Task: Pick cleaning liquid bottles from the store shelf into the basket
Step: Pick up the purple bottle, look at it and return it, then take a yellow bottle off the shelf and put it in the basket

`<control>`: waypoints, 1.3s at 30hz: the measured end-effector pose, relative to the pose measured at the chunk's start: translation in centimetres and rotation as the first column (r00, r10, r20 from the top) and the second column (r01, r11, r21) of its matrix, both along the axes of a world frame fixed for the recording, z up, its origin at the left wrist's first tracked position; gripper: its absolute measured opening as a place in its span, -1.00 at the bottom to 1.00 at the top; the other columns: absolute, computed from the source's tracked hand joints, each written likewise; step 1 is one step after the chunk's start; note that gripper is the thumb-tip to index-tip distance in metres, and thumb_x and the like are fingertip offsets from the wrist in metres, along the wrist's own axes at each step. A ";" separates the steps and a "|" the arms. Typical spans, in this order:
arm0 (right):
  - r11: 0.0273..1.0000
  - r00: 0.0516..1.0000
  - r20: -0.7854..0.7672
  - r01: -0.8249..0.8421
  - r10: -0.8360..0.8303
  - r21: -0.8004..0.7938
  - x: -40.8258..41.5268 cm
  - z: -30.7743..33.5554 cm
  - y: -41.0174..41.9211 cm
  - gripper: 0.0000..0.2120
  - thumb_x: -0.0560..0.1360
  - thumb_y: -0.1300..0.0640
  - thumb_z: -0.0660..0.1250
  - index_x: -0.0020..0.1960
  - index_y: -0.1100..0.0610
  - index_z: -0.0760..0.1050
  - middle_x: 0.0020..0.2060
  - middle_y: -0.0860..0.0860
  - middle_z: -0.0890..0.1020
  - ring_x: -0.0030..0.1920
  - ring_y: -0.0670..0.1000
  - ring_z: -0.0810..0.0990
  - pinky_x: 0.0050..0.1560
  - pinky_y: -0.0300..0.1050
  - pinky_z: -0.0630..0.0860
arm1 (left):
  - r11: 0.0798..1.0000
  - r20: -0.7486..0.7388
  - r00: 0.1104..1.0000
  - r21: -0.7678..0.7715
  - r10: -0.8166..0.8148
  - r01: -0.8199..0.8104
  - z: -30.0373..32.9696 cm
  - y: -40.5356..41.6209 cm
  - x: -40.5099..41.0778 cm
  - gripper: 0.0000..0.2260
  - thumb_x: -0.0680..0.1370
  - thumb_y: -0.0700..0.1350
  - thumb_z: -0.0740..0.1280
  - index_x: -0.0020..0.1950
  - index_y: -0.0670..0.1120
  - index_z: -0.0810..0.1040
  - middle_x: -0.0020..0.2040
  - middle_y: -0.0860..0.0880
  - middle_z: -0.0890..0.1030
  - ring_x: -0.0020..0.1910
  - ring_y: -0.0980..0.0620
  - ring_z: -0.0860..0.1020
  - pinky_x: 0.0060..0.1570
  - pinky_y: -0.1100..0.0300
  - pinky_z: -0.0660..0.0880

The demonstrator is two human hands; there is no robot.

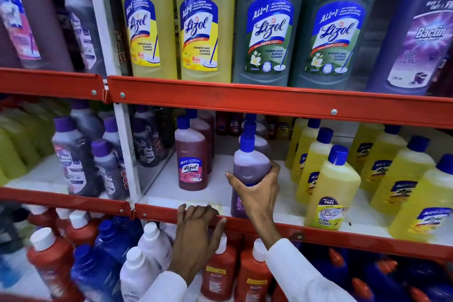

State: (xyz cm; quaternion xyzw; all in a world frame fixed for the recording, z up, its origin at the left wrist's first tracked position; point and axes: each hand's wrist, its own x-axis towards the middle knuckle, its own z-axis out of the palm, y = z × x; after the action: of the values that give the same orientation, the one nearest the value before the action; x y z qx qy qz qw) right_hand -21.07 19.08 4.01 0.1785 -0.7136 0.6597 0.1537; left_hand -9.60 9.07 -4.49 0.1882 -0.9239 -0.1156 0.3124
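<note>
On the middle shelf stands a purple cleaning liquid bottle (250, 167) with a blue cap. My right hand (257, 193) is wrapped around its body from the front, so its label is mostly hidden. My left hand (196, 233) grips the red front edge of the middle shelf (318, 233), fingers curled over the top. A red-brown Lizol bottle (191, 162) stands to the left of the held bottle. The basket is out of view.
Yellow bottles (331, 191) crowd the right of the middle shelf. Big yellow Lizol bottles (203, 19) and green Lizol bottles (267, 24) fill the top shelf. Red bottles (220, 272), white and blue ones sit below. A white upright post (122, 142) divides the shelf bays.
</note>
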 end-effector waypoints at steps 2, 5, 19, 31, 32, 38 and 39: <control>1.000 1.000 0.000 0.012 -0.012 0.001 -0.1 -0.2 0.0 -0.09 0.12 -0.05 0.71 0.31 0.14 0.33 0.20 0.10 0.58 0.10 0.05 0.55 0.14 -0.03 0.61 | 1.000 -0.009 1.000 0.001 -0.001 0.001 0.1 0.0 0.0 -0.79 0.55 0.16 0.23 -0.01 0.09 0.58 0.02 0.07 0.67 0.03 -0.02 0.54 0.34 -0.10 0.26; 1.000 1.000 -0.002 0.008 -0.008 0.015 -0.2 -0.3 0.0 -0.13 0.12 -0.07 0.70 0.26 0.01 0.29 0.13 -0.02 0.52 0.08 0.00 0.53 0.08 -0.13 0.58 | 1.000 -0.021 1.000 0.004 -0.003 0.003 0.1 0.2 0.0 -0.81 0.55 0.15 0.24 -0.02 0.09 0.57 0.01 0.07 0.66 0.02 -0.03 0.53 0.33 -0.11 0.27; 0.997 0.999 -0.009 -0.032 0.033 0.064 -0.3 -0.4 0.7 -0.04 0.13 -0.11 0.69 0.37 0.10 0.28 0.20 0.01 0.50 0.17 0.02 0.51 0.14 -0.15 0.56 | 1.000 0.034 0.999 -0.014 0.021 -0.020 0.9 0.8 0.4 -0.72 0.55 0.20 0.20 0.10 0.09 0.55 0.09 0.06 0.66 0.13 -0.03 0.53 0.38 -0.17 0.27; 0.958 0.871 -0.408 0.284 -0.274 -0.037 0.0 0.0 13.9 -0.69 0.36 0.17 0.55 0.01 0.16 0.50 -0.12 0.04 0.51 -0.20 0.08 0.51 -0.18 -0.08 0.49 | 0.958 -0.161 0.960 -0.212 -0.230 0.195 3.1 9.2 -2.0 -0.79 0.49 -0.04 0.40 0.08 -0.06 0.54 0.10 -0.06 0.61 0.09 -0.10 0.52 0.05 -0.01 0.48; 0.941 0.859 -0.394 0.334 -0.329 -0.056 -0.5 -0.2 14.6 -0.66 0.35 0.18 0.54 0.03 0.19 0.48 -0.09 0.08 0.52 -0.13 0.11 0.52 -0.11 -0.03 0.50 | 0.949 -0.154 0.952 -0.219 -0.263 0.227 3.1 9.9 -2.6 -0.80 0.49 -0.05 0.39 0.09 -0.05 0.53 0.10 -0.06 0.61 0.09 -0.09 0.51 0.06 0.00 0.48; 0.917 0.930 -0.181 0.353 -0.321 0.187 -3.9 -0.6 16.4 -0.07 0.23 -0.13 0.58 0.44 0.14 0.21 0.33 0.15 0.44 0.33 0.18 0.41 0.27 0.22 0.44 | 0.944 0.053 0.953 -0.134 -0.298 0.303 2.8 13.3 -6.1 -0.64 0.46 -0.04 0.35 0.24 -0.04 0.46 0.23 -0.06 0.54 0.20 -0.07 0.45 0.26 0.05 0.38; 0.931 0.953 -0.132 0.295 -0.271 0.214 -4.3 -0.7 16.3 -0.01 0.22 -0.14 0.60 0.47 0.11 0.16 0.36 0.14 0.42 0.35 0.17 0.41 0.29 0.22 0.46 | 0.946 0.087 0.954 -0.127 -0.288 0.298 2.6 13.6 -6.4 -0.64 0.46 -0.04 0.34 0.24 -0.04 0.47 0.21 -0.05 0.55 0.19 -0.07 0.45 0.24 0.04 0.41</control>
State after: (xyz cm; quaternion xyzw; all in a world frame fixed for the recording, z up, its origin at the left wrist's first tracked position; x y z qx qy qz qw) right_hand -25.34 35.37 3.33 0.1234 -0.7951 0.5333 0.2610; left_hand -15.97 22.69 -1.85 0.0305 -0.9574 -0.0900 0.2728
